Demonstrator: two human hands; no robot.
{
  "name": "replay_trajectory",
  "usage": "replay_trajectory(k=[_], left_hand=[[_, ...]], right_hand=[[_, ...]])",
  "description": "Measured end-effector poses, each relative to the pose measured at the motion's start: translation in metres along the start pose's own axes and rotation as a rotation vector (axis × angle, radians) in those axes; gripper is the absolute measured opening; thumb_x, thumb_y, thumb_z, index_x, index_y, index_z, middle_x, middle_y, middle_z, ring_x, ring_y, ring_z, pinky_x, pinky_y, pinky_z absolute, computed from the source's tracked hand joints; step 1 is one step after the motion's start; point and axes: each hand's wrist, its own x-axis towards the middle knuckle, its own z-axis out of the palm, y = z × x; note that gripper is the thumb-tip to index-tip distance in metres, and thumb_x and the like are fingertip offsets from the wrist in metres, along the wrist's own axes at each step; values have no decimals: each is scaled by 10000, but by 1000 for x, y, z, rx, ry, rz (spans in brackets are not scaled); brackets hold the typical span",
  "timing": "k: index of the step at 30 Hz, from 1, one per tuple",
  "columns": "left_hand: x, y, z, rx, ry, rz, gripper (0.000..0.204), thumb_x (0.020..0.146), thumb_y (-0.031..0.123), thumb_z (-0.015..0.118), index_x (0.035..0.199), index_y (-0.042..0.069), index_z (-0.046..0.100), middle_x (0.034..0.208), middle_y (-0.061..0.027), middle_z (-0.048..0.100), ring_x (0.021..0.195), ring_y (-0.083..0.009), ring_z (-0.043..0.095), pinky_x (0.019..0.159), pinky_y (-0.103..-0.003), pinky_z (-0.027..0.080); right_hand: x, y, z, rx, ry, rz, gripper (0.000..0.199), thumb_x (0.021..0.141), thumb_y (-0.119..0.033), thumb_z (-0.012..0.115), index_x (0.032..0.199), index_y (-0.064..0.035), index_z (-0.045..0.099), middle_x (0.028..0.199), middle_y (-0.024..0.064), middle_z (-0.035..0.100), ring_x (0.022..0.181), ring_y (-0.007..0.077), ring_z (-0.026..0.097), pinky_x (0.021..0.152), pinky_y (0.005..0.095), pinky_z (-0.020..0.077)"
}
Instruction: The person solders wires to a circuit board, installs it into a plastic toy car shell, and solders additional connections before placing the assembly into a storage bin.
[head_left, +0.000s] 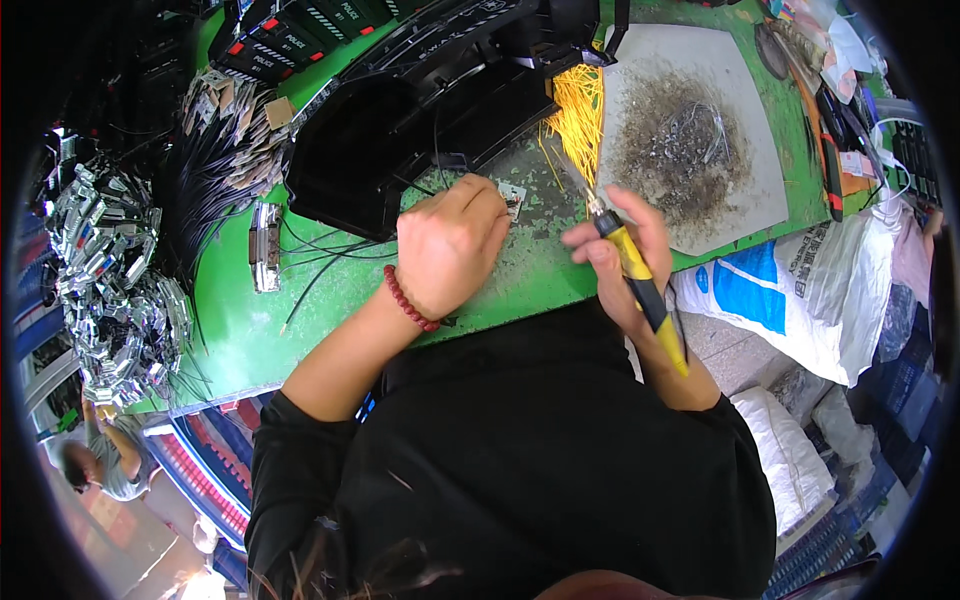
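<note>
My right hand (pixel 640 258) grips the yellow and black handle of a soldering iron (pixel 640 280), its metal tip pointing up and left. My left hand (pixel 450 240) is closed at the near edge of a large black plastic shell (pixel 350 150), fingertips turned down and mostly hidden. A small pale circuit board (pixel 512 198) shows just beyond those fingers. Thin black wires (pixel 330 252) run over the table beside that hand, and one comes down to it from the shell. What exactly the fingers pinch cannot be seen.
A green table (pixel 245 345) holds a pile of shiny metallic parts (pixel 110 280), bundled black wires (pixel 200 180) and a metallic block (pixel 265 248). Yellow wires (pixel 578 110) lie by a soot-stained pale board (pixel 750 170). White sacks (pixel 790 300) stand right; another person (pixel 110 455) is lower left.
</note>
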Motion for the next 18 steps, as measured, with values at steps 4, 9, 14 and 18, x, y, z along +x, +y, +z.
replay_trajectory(k=[4, 9, 14, 18], left_hand=[[3, 2, -10, -27, -74, -23, 94, 730, 30, 706, 762, 46, 619, 829, -68, 634, 703, -261, 640, 593, -339, 509], [15, 8, -33, -276, -157, -179, 63, 768, 49, 672, 756, 23, 615, 752, -105, 615, 669, -267, 628, 587, -351, 491], [10, 17, -63, -421, -90, -201, 134, 750, 22, 698, 859, -3, 623, 871, -123, 621, 725, -264, 624, 612, -329, 501], [-4, 34, -78, 9, 93, 44, 366, 683, 49, 758, 1022, 46, 619, 1056, -98, 616, 877, -286, 648, 696, -350, 536]], right_hand=[[12, -10, -10, -194, -242, -78, 147, 889, -92, 678, 1027, -44, 660, 769, 66, 654, 552, 123, 619, 502, 243, 473], [60, -8, -4, -502, -442, -664, 423, 698, -33, 771, 1067, -137, 592, 961, 69, 697, 674, 275, 603, 564, 364, 451], [65, -14, 25, -456, -305, -855, 368, 709, -13, 743, 1019, -123, 577, 665, 24, 551, 560, 225, 543, 512, 352, 410], [52, -28, 54, -247, -123, -607, 366, 718, 40, 765, 1018, -67, 585, 747, 58, 614, 600, 195, 596, 543, 300, 468]])
